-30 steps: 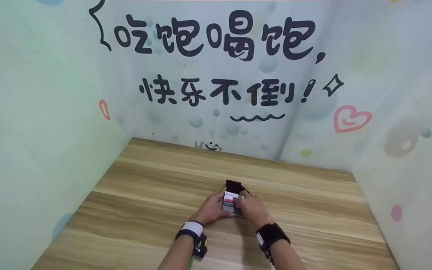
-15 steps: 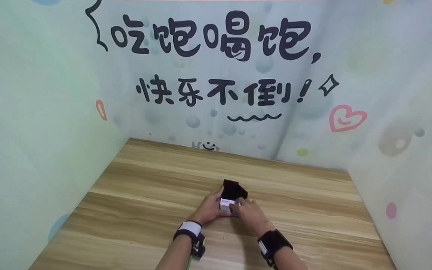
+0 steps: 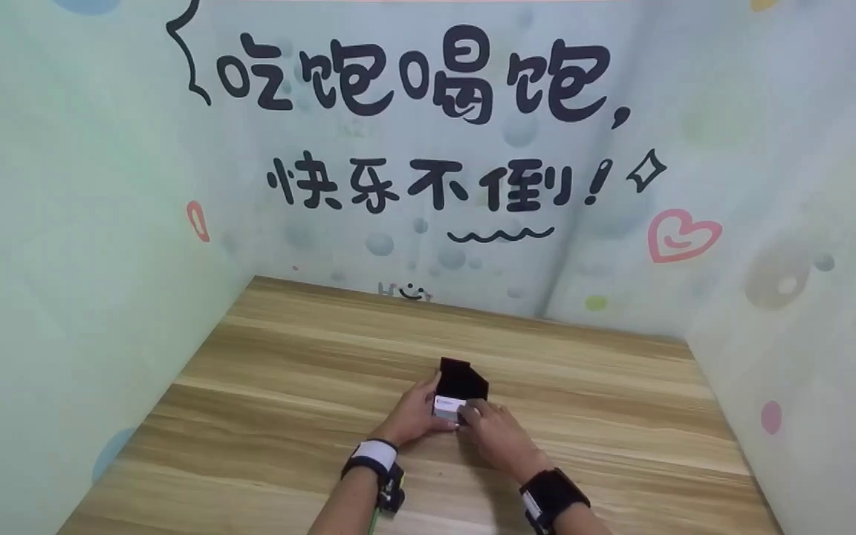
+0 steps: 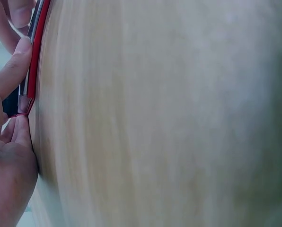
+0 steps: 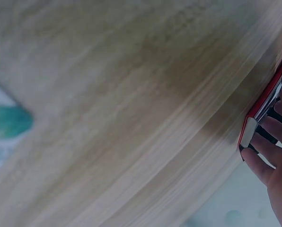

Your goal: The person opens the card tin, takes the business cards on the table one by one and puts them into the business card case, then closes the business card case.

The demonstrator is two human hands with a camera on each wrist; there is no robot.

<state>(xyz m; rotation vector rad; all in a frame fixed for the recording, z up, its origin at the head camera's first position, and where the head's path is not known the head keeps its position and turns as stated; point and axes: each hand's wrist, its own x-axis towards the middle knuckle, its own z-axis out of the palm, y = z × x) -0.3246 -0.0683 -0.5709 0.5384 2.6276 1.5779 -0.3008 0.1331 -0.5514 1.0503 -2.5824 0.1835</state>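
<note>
A small flip-open card case (image 3: 462, 380) lies low over the table, its black inside facing up and its angled flap pointing away. Its outer shell shows as a red edge (image 4: 35, 66) in the left wrist view. My left hand (image 3: 411, 414) grips the case's left side, thumb near the front edge and fingers around the back. A white card (image 3: 446, 404) with a grey lower part sits at the near end of the case. My right hand (image 3: 501, 437) pinches at the card's right side, with bent fingers over the case. These fingertips hide part of the card.
The case is over a wood-grain table (image 3: 309, 357). Printed light panels stand as a back wall (image 3: 368, 126) and side walls (image 3: 807, 371) around it. Each wrist wears a strapped camera (image 3: 392, 490).
The white card has slid down toward me within the case, uncovering more of the black flap. My right hand has moved slightly nearer with it. The left hand keeps its grip.
</note>
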